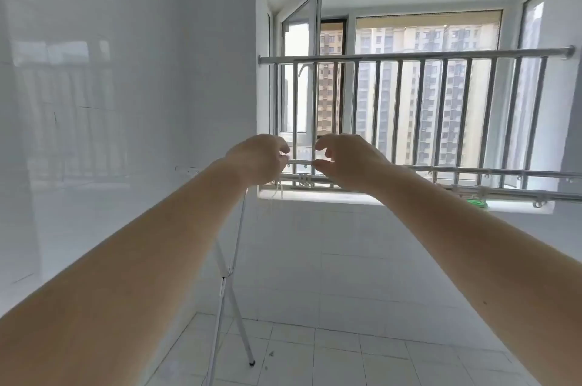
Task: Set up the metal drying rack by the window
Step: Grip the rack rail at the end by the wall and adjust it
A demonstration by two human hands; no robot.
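Drying rack (472, 172) setup looks well under way but not finished. Its top rail runs level just in front of the window sill (315, 195), from the left corner of the sill out past the right edge of the view, and a second rail with small hook clips sits just below and beyond it, closer to the sill. Under the sill's left end, a pair of crossed white legs (228, 291) stands splayed on the tiled floor, one rubber-tipped foot planted out from the wall. So that end appears unfolded and bearing weight. The support at the far end, to the right of the sill, is out of view, so I cannot tell whether it is opened out.

Both hands work on the top rail near the sill's left end. The left hand (261, 159) is curled closed around the rail's end, where the legs meet it. The right hand (343, 162) sits just beside it, thumb and forefinger pinching the rail, the other fingers lifted and bent.

Judging from this, what remains is likely seating or locking this rail end, and perhaps squaring the frame against the sill. Something small and green (477, 202) lies on the sill towards its right end, too blurred to name.
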